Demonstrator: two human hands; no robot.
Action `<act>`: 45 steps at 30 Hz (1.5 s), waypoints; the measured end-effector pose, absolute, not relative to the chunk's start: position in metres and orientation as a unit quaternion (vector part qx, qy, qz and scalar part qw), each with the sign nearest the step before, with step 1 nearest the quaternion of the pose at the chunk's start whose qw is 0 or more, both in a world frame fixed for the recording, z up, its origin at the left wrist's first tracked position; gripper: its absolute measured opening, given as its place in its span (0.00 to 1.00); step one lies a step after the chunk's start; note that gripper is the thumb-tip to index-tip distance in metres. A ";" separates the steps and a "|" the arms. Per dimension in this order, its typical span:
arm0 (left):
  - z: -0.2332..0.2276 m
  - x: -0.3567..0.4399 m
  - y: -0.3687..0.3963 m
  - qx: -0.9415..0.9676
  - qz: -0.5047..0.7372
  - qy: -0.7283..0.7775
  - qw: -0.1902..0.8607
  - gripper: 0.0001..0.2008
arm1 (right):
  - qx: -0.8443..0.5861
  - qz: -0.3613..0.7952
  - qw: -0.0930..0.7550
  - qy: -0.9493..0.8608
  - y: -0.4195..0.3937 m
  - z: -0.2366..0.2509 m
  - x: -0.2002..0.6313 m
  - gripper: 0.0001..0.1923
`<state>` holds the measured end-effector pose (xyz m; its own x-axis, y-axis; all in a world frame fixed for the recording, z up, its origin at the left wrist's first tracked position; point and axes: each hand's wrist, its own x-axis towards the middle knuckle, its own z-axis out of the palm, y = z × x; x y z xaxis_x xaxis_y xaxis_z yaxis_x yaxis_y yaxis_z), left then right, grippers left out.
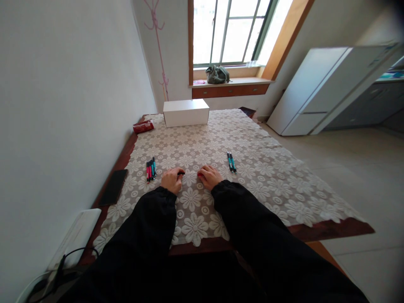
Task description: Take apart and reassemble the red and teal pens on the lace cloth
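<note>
The pen (190,173) lies crosswise between both hands, near the front middle of the counter (315,230), on the lace cloth (252,147). The left hand (171,180) pinches the dark end; the right hand (208,176) pinches the red end. The fingers of each hand are closed on the pen, one hand per end.

Handling, as judged from its look: the pen is light, stiff and slim, with a smooth plastic barrel that may slip if gripped loosely. A cap, if fitted, would call for a straight pull along the barrel. The best hold is a thumb-and-forefinger pinch close to each end, as shown.

A cluster of similar pens (150,169) lies just left of the left hand. A pair of pens (231,161) lies near the right hand, further back. A phone (113,187) rests at the left edge. A white box (186,112) and a red packet (143,126) sit well apart at the far end.
</note>
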<state>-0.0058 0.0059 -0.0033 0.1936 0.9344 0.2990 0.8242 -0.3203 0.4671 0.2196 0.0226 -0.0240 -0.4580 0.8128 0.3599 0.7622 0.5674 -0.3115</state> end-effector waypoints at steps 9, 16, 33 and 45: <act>-0.001 -0.004 0.004 0.808 0.276 0.504 0.130 0.11 | -0.419 0.074 0.267 -0.864 0.020 -0.018 0.218 0.14; -0.006 -0.002 0.004 0.818 0.293 0.464 0.171 0.13 | -0.397 0.073 0.261 -0.877 0.020 -0.018 0.218 0.07; -0.002 -0.001 0.003 0.805 0.302 0.486 0.155 0.10 | -0.452 0.079 0.269 -0.847 0.027 -0.024 0.220 0.04; -0.001 -0.003 0.003 0.794 0.324 0.493 0.145 0.10 | -0.461 0.102 0.295 -0.831 0.028 -0.024 0.220 0.04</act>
<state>-0.0030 0.0032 -0.0013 0.3031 0.8776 0.3715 0.6889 -0.4711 0.5509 0.2199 0.0277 -0.0242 -0.4010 0.8262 0.3956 0.7054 0.5541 -0.4421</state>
